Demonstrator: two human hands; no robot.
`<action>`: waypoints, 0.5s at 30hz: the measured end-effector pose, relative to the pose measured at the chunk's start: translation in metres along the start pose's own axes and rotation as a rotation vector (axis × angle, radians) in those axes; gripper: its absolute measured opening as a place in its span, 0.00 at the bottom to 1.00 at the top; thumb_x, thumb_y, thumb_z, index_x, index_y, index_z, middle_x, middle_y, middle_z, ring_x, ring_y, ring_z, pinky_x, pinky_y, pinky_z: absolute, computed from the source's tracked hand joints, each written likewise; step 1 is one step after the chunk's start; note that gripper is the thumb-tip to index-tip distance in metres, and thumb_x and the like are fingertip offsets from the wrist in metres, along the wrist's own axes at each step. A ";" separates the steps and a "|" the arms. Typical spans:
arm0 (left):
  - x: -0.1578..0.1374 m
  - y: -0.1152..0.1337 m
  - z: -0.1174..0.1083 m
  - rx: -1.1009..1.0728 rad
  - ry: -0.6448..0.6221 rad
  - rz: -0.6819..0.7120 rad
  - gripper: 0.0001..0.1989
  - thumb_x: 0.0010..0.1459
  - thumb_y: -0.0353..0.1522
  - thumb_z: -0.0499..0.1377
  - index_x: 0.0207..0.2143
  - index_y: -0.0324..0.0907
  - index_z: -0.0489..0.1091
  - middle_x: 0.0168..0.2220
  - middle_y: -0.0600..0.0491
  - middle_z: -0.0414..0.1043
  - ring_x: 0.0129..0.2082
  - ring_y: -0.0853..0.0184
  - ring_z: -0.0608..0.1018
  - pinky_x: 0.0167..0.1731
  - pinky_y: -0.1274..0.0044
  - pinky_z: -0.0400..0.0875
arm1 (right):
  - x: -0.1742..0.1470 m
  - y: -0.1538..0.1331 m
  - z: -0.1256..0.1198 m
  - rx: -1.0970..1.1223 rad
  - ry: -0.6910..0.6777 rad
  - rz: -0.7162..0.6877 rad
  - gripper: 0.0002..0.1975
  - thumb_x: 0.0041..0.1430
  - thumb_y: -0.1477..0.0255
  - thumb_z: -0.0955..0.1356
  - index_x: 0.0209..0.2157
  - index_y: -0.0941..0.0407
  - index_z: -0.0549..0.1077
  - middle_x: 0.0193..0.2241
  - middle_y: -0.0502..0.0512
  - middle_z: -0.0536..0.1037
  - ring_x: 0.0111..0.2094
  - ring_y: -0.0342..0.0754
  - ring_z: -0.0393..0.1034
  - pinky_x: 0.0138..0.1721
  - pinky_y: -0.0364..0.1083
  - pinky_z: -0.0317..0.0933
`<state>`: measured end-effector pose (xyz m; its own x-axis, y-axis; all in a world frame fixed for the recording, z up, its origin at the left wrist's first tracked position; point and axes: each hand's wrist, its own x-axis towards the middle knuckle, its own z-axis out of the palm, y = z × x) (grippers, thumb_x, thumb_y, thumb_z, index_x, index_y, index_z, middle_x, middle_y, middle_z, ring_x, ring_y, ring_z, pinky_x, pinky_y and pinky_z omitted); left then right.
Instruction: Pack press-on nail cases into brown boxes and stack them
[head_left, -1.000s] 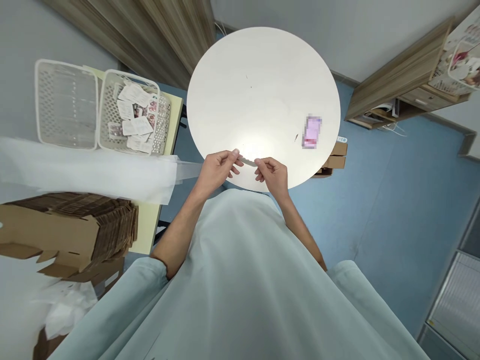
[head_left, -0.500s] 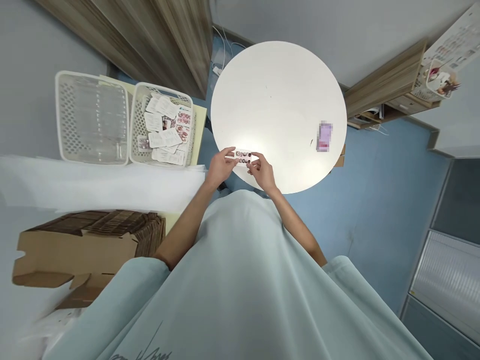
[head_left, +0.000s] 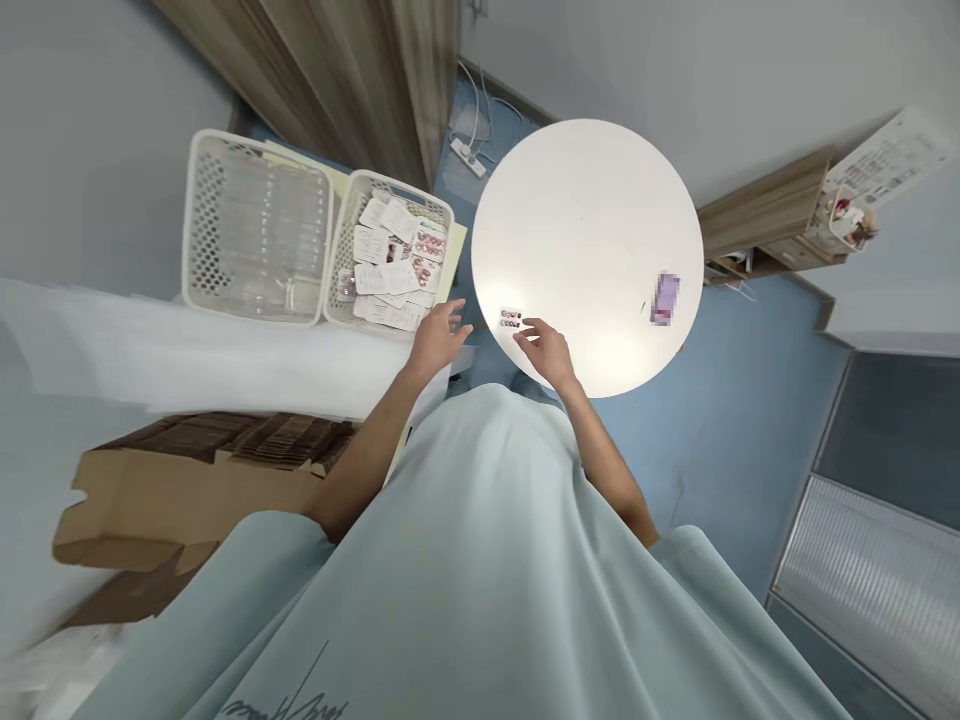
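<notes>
A small white card of press-on nails (head_left: 510, 319), with two rows of pink and dark nail tips, lies near the left edge of the round white table (head_left: 585, 220). My right hand (head_left: 549, 352) is beside it, thumb and forefinger apart at the card's right end; whether they touch it is hard to see. Off the table's left edge, my left hand (head_left: 439, 340) is open with fingers spread and nothing in it. It is close to a white basket (head_left: 339, 255) heaped with similar nail cards (head_left: 390, 278), some showing nails, others their printed backs.
Another white basket (head_left: 196, 230) holds clear plastic packs. A purple pixelated item (head_left: 665, 298) lies at the table's right. Folded cardboard boxes (head_left: 187, 490) and white sheeting (head_left: 247, 355) are at left. A power strip (head_left: 469, 158) lies on the floor behind; a wooden cabinet (head_left: 772, 210) stands right.
My left hand has let go of the nail card and moved left toward the basket. The card now lies on the table beside my right hand, whose fingers have opened. The view has shifted left.
</notes>
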<state>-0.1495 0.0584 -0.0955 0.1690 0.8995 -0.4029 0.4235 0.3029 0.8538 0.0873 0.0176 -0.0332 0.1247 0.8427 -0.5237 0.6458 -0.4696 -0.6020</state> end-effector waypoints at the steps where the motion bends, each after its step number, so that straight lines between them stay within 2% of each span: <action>1: -0.002 -0.003 -0.009 -0.015 0.021 0.008 0.27 0.61 0.33 0.65 0.63 0.45 0.76 0.65 0.41 0.78 0.58 0.53 0.84 0.60 0.59 0.80 | 0.000 -0.009 0.003 -0.002 0.003 -0.022 0.16 0.73 0.64 0.72 0.59 0.50 0.79 0.53 0.58 0.89 0.44 0.54 0.86 0.54 0.55 0.77; 8: -0.009 -0.034 -0.080 -0.053 0.244 0.057 0.26 0.60 0.35 0.68 0.61 0.45 0.77 0.63 0.42 0.78 0.58 0.52 0.82 0.63 0.59 0.78 | 0.008 -0.071 0.022 -0.013 -0.029 -0.173 0.18 0.72 0.60 0.72 0.58 0.51 0.80 0.50 0.58 0.89 0.43 0.54 0.85 0.51 0.54 0.78; 15: -0.004 -0.087 -0.170 -0.014 0.503 0.061 0.28 0.58 0.41 0.73 0.60 0.47 0.76 0.60 0.40 0.76 0.67 0.43 0.75 0.71 0.52 0.69 | 0.018 -0.121 0.048 -0.043 -0.082 -0.278 0.20 0.72 0.56 0.73 0.58 0.50 0.81 0.50 0.58 0.89 0.44 0.56 0.85 0.52 0.55 0.77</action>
<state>-0.3382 0.0825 -0.1118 -0.2583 0.9550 -0.1458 0.4139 0.2458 0.8765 -0.0246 0.0769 0.0014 -0.1217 0.9124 -0.3908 0.6783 -0.2110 -0.7038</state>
